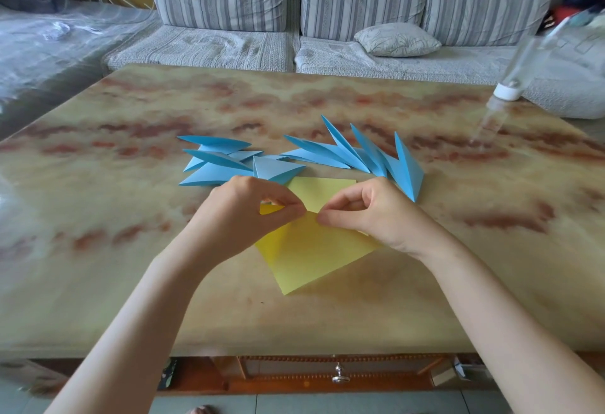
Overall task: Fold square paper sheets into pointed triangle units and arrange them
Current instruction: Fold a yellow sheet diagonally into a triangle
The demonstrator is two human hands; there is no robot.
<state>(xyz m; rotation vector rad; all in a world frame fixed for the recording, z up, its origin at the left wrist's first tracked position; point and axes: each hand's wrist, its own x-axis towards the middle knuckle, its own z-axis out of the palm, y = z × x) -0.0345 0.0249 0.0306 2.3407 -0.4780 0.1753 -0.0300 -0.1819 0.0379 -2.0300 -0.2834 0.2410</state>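
Note:
A yellow paper sheet lies on the marble-patterned table, partly folded, with one corner pointing toward me. My left hand and my right hand both pinch its upper point between thumb and forefinger, fingertips almost touching. A second yellow sheet lies flat just behind the hands. Beyond it, several folded blue pointed triangle units are set out in two groups: a left cluster and a fanned right row.
A clear plastic bottle with a white cap stands at the table's far right. A striped grey sofa with a small pillow runs behind the table. A wooden drawer with a metal knob sits under the near edge.

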